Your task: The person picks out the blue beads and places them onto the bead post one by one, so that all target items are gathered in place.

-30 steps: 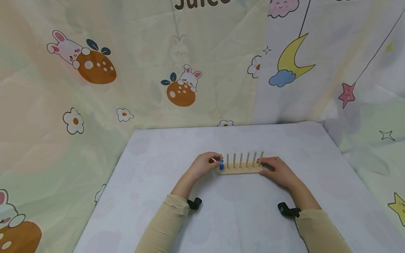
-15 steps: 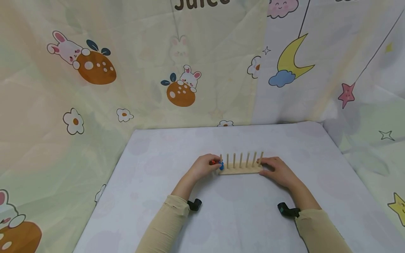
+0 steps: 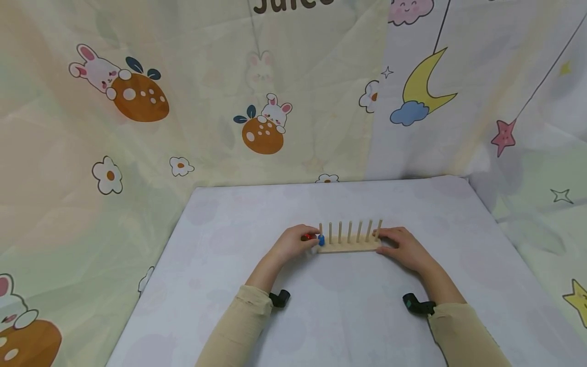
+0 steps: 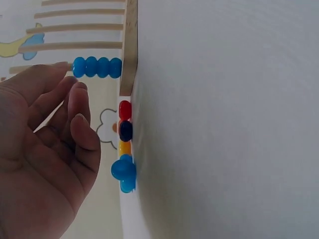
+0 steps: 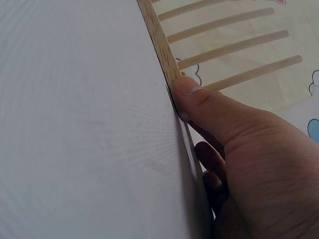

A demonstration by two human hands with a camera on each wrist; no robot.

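A wooden peg board (image 3: 350, 248) with a row of upright pegs lies on the table. Blue beads (image 4: 97, 67) sit stacked on its leftmost peg, down against the base. My left hand (image 3: 293, 239) is beside that peg, its thumb tip near the peg just above the beads and the other fingers loosely bent; the index finger is partly hidden. My right hand (image 3: 403, 244) grips the board's right end, thumb (image 5: 192, 89) on the front edge and fingers behind. The other pegs in view carry no beads.
Loose beads lie on the table to the board's left, partly behind my left hand: a red bead (image 4: 125, 110), a dark blue bead (image 4: 125, 131), a yellow bead (image 4: 124, 148) and light blue beads (image 4: 123, 170). A printed cloth (image 3: 275, 168) hangs behind the white table (image 3: 348, 316).
A blue bead held near the top of the leftmost peg has gone down onto the stack. My left hand has lowered slightly and let go. The right hand stays at the board's end.
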